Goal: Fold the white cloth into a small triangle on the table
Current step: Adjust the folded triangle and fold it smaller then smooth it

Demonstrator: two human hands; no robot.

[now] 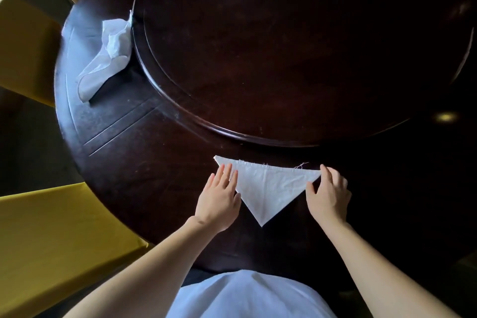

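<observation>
Head view looks down on the white cloth (268, 186), which lies flat on the near part of the dark round table (144, 162), already folded to a triangle. Its long edge runs roughly from 9 to 3 o'clock, tilting a little lower toward the right, with loose threads along that far edge; its sharp tip points to 6 o'clock, toward the person. At the cloth's 9 o'clock side the left hand (219, 201) lies palm down with its fingers spread and straight, the fingertips resting on the cloth's left corner. At the 3 o'clock side the right hand (329, 195) is curled over the right corner, thumb on the lower edge and fingers on the upper edge; whether it actually nips the fabric between them cannot be told. Just beyond the cloth, at 12 o'clock, rises the rim of a raised round turntable (284, 46) that fills the table's middle. Well apart at 10 o'clock, a second, crumpled white cloth (105, 59) lies against the turntable's edge. Yellow chairs (51, 240) stand around the table from 7 to 11 o'clock.
</observation>
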